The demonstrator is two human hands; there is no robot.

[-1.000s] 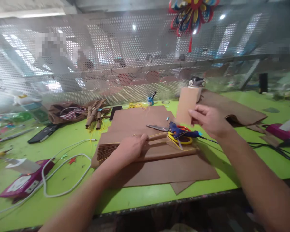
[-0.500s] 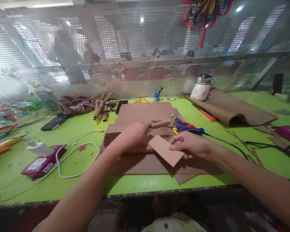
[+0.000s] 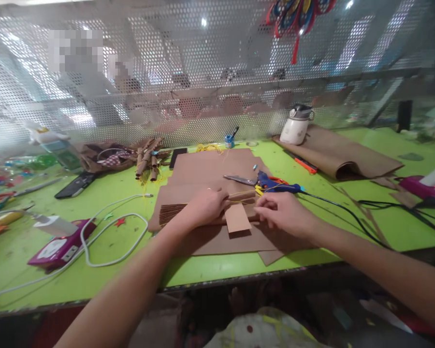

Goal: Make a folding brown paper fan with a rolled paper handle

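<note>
My left hand (image 3: 207, 207) is closed on a small roll of brown paper (image 3: 242, 195), with thin yellow string (image 3: 235, 201) lying along it. A small light-brown paper card (image 3: 238, 218) hangs just below the roll, beside my left fingertips. My right hand (image 3: 284, 212) is near the roll's right end, its thumb and fingers pinched together; what they hold is too small to make out. Under both hands lie brown paper sheets (image 3: 210, 166) and a pleated paper stack (image 3: 170, 213). Behind my right hand are scissors (image 3: 241, 180) and a blue glue gun (image 3: 279, 185).
On the left are a purple power strip (image 3: 60, 244), a white cable (image 3: 116, 263) and a dark phone (image 3: 76, 184). A bundle of paper rolls (image 3: 148, 157) lies behind. A white bottle (image 3: 295, 126) stands on folded brown paper (image 3: 355, 147) at right. The table's front edge is close.
My right hand has let go of the paper card and moved up to the roll's right end. The card now hangs straighter, below the roll. The view has shifted slightly.
</note>
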